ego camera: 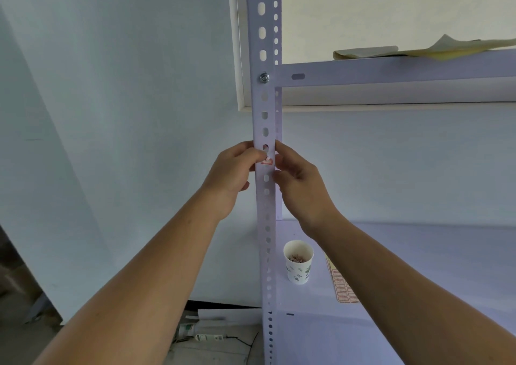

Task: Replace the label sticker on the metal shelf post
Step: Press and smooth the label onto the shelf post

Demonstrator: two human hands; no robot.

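2 bare forearms reached up from the lower edge. The metal shelf post stood upright between the 2 sets of fingers. The left hand had its fingers curled together in a pinch; the right hand curled finger and thumb round the post's edge. Well below the right fingers stood a paper cup, with a sticker sheet beside it. The label sticker sat on the post's face, pinched at the left fingertips
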